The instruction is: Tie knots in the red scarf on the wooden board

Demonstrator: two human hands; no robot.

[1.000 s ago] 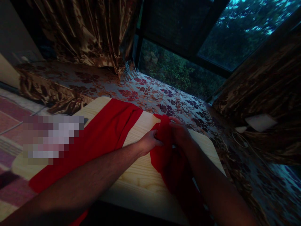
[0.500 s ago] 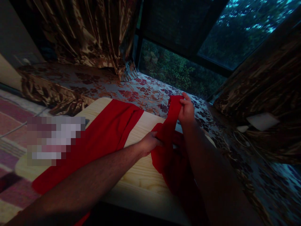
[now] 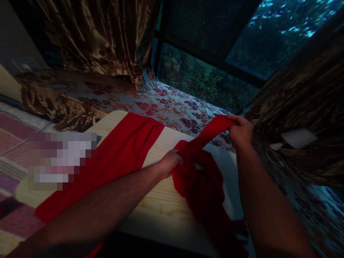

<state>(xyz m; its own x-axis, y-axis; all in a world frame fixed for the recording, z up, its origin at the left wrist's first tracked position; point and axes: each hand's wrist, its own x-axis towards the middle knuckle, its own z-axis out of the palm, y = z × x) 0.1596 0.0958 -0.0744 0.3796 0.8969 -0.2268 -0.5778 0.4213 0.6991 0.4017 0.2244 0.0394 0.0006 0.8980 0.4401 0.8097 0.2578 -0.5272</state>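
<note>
A long red scarf (image 3: pixel 200 186) lies bunched on the right part of a pale wooden table (image 3: pixel 158 193), its lower end trailing off the front edge with what looks like fringe. My left hand (image 3: pixel 172 163) is closed on the bunched part, close above the wood. Out to the right, my right hand (image 3: pixel 240 132) pinches the end of a strip of the scarf and holds it raised, stretched between the two hands. Another flat length of red cloth (image 3: pixel 118 150) lies across the table's left side; whether it joins the scarf is hidden.
A blurred-out item (image 3: pixel 61 161) sits at the table's left end. Behind is a floral-covered window ledge (image 3: pixel 161 104) with gold curtains (image 3: pixel 102 39). A white plate-like object (image 3: pixel 299 139) with a cord lies at the right. A striped rug (image 3: pixel 13 143) shows at left.
My right hand has moved right and slightly down, drawing the strip from nearly upright to a slant. My left hand has stayed in place on the scarf.
</note>
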